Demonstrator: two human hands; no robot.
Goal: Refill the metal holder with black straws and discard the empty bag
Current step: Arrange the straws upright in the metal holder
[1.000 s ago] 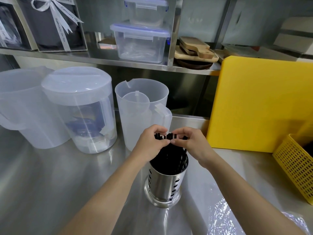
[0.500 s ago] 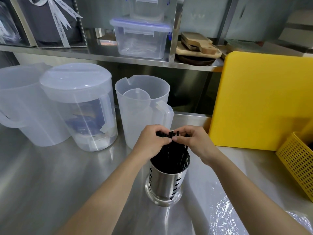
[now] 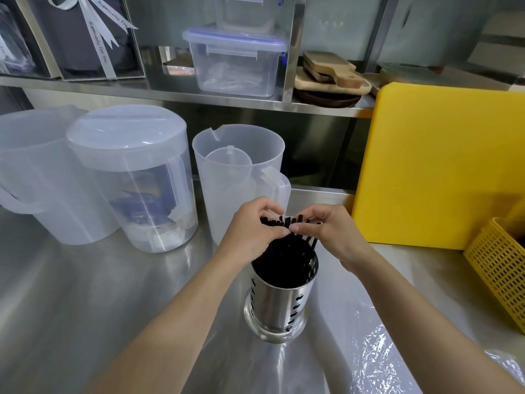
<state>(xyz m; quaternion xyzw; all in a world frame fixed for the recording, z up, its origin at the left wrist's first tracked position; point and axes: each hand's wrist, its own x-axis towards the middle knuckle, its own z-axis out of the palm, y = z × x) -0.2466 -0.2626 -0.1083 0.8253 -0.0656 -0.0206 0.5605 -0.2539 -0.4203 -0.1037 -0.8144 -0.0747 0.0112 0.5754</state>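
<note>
A perforated metal holder (image 3: 277, 302) stands upright on the steel counter, full of black straws (image 3: 287, 245) that stick out above its rim. My left hand (image 3: 250, 231) and my right hand (image 3: 332, 234) meet over the holder, fingers curled around the straw tops from both sides, thumbs touching in front. The clear empty bag (image 3: 372, 359) lies crumpled on the counter at the lower right, partly under my right forearm.
Three translucent plastic pitchers (image 3: 238, 177) stand behind and left of the holder. A yellow cutting board (image 3: 437, 172) leans at the right, with a yellow basket (image 3: 500, 268) beside it. A shelf (image 3: 170, 93) above holds boxes, plastic containers and wooden boards.
Both hands stay on the straw tops with small finger shifts. The view has tilted slightly, so the scene sits a little higher in the frame.
</note>
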